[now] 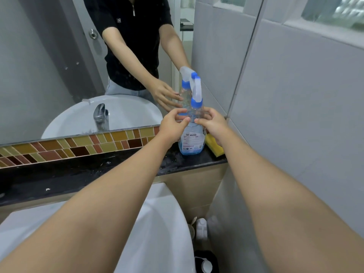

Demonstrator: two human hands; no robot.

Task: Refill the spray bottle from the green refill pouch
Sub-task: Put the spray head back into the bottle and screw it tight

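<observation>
Forearms fill the lower frame, both reaching up toward centre right, and at their ends is the action. Left hand (pixel 173 123) and right hand (pixel 211 123) close in on the spray bottle (pixel 192 134) from either side, fingers curled at its clear neck, fingertips nearly meeting in front. Whether they have actually clamped on or are only just touching, I cannot tell from here. Nothing is lifted: the bottle stands upright on the dark ledge (pixel 98 170), right of centre, against the tiled wall. Its blue-and-white trigger head (pixel 197 91) is on, so nothing has been unscrewed. Only a shallow band of blue liquid shows at the base, so it looks nearly empty. Just beside it to the right lies a yellow sponge (pixel 214 146). Behind, the mirror (pixel 49 75) doubles the whole scene. And the green refill pouch? Nowhere in view. By my reckoning this is the very start: cap off, pouch found, pouring, all left to do.
</observation>
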